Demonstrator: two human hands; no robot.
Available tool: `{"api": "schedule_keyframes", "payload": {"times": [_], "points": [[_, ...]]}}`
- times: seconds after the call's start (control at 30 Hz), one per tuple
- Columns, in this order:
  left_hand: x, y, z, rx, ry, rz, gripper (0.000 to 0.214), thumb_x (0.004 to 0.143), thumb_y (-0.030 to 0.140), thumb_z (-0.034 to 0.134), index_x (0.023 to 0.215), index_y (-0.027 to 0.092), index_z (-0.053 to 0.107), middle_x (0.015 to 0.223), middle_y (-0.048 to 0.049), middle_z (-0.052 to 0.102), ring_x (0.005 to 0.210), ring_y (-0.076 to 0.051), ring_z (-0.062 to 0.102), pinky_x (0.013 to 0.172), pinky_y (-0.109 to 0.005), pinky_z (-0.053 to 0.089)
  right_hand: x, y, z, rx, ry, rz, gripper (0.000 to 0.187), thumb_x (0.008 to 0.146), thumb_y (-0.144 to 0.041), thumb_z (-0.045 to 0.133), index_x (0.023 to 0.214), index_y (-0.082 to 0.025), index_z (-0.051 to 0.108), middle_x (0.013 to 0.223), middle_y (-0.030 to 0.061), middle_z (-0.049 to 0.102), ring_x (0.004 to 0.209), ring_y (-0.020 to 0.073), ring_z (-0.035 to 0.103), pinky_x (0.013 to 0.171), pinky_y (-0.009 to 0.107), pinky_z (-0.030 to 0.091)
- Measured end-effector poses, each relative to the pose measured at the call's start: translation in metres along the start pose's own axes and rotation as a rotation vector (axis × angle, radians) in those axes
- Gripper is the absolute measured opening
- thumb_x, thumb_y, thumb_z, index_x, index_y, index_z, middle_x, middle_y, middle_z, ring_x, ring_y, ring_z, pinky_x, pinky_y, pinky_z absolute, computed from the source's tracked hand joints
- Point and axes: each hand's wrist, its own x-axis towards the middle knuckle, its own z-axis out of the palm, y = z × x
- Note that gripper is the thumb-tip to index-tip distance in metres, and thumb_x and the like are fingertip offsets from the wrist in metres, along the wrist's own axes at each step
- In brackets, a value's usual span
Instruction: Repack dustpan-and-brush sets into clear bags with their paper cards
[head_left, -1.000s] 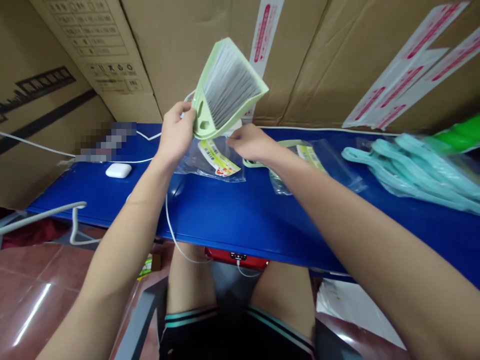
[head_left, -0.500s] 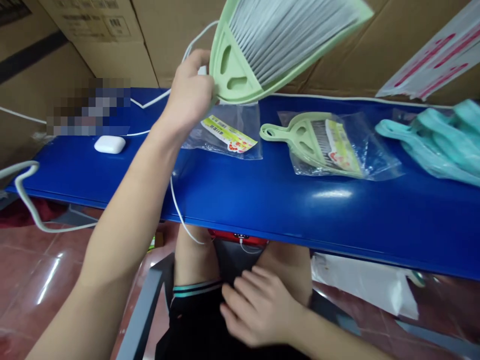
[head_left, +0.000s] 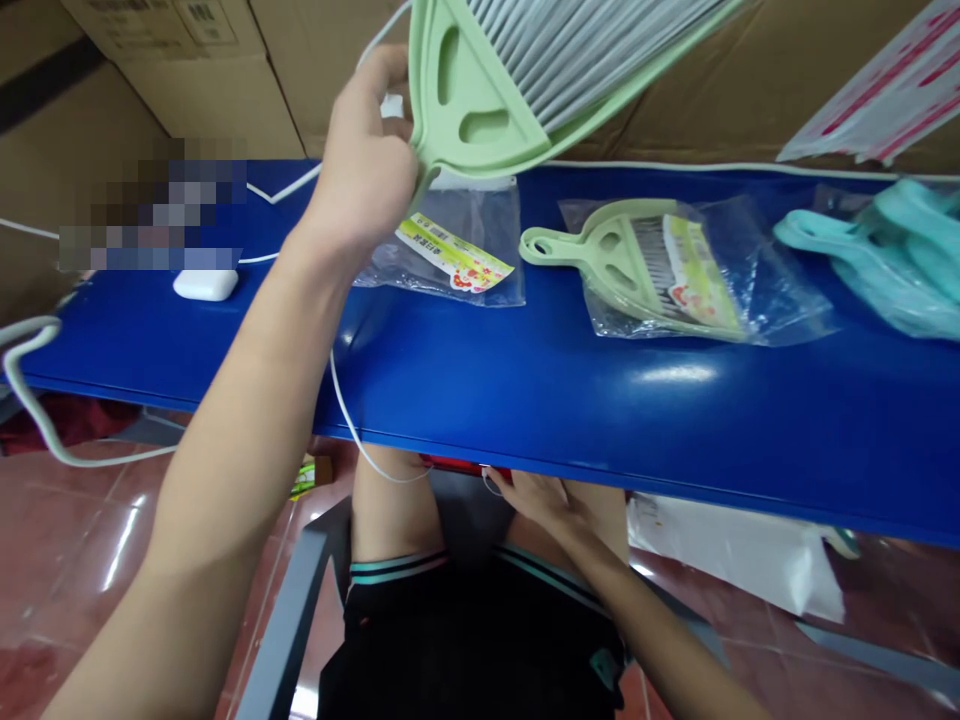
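My left hand (head_left: pixel 367 160) is closed around the handle end of a light green dustpan (head_left: pixel 480 125), raised over the back of the blue table. A hand brush with grey bristles (head_left: pixel 570 50) is nested in the dustpan; their far end is cut off by the top of the view. Below lies a clear plastic bag (head_left: pixel 491 225) with a yellow-green label. My right hand (head_left: pixel 544 500) is over my thigh at the table's front edge, thumb stretched toward a white cable plug at a red device (head_left: pixel 457 463). Its fingertips are partly hidden under the edge.
On the blue table (head_left: pixel 465 370) lie a bagged green dustpan set (head_left: pixel 615 260), bagged turquoise sets (head_left: pixel 892 260) and a white rounded case (head_left: pixel 206 284). White cables (head_left: pixel 341 400) cross the left side. Cardboard boxes (head_left: pixel 675 100) stand behind. A white bag (head_left: pixel 735 550) lies under the table.
My right hand has moved from my lap forward to the table's front edge by the red device. My left hand still holds the dustpan and brush, slightly higher in view.
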Motion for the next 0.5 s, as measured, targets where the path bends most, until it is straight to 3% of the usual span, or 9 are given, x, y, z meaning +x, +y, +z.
{"api": "schedule_keyframes", "payload": {"times": [0.1, 0.2, 0.37, 0.5], "points": [[-0.001, 0.000, 0.000, -0.023, -0.011, 0.015, 0.052, 0.070, -0.010, 0.050, 0.111, 0.021, 0.059, 0.109, -0.0049, 0.075, 0.102, -0.022, 0.075, 0.077, -0.032, 0.063, 0.001, 0.002, -0.002, 0.026, -0.026, 0.005, 0.047, 0.104, -0.050, 0.062, 0.135, -0.014, 0.064, 0.137, 0.0121, 0.063, 0.130, 0.0192, 0.062, 0.117, 0.044, 0.057], [-0.002, 0.001, 0.000, -0.030, -0.025, 0.018, 0.050, 0.076, -0.004, 0.051, 0.117, 0.023, 0.059, 0.101, -0.0032, 0.074, 0.105, -0.022, 0.074, 0.078, -0.031, 0.064, 0.004, 0.004, -0.005, 0.052, -0.028, 0.014, 0.045, 0.105, -0.049, 0.061, 0.135, -0.015, 0.065, 0.140, 0.0121, 0.062, 0.132, 0.0191, 0.062, 0.118, 0.044, 0.056], [-0.004, 0.002, -0.002, -0.110, -0.113, -0.018, 0.084, 0.049, -0.004, 0.046, 0.127, 0.026, 0.055, 0.091, 0.0014, 0.071, 0.067, -0.014, 0.059, 0.075, -0.043, 0.067, 0.014, 0.003, -0.007, 0.108, -0.038, -0.025, 0.042, 0.105, -0.048, 0.060, 0.133, -0.017, 0.066, 0.139, 0.0117, 0.063, 0.128, 0.0175, 0.062, 0.116, 0.041, 0.058], [-0.006, 0.005, 0.000, -0.107, -0.128, -0.050, 0.098, 0.051, -0.007, 0.046, 0.143, 0.026, 0.048, 0.077, 0.0055, 0.066, 0.070, -0.013, 0.061, 0.094, -0.053, 0.071, 0.022, 0.004, -0.009, 0.171, 0.003, -0.090, 0.040, 0.106, -0.049, 0.058, 0.129, -0.018, 0.067, 0.135, 0.0106, 0.064, 0.124, 0.0158, 0.063, 0.112, 0.036, 0.059]]}}
